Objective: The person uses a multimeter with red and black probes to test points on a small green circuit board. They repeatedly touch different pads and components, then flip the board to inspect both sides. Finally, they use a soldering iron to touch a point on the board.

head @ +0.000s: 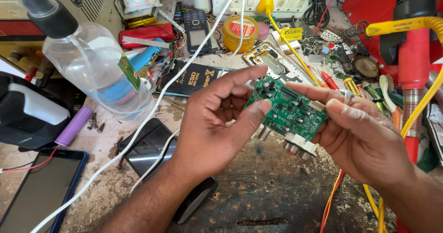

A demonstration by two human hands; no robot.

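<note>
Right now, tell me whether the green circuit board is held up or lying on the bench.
Held up: the left hand and right hand grip the green circuit board above the bench.

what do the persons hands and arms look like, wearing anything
Both forearms are bare, with no sleeves, gloves or watch in view. The right hand wears a silver-coloured ring on one finger. The left hand shows no ring or other wear, and its nails are short.

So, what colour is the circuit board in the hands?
Green, with small black parts; the head view shows the board best.
</note>
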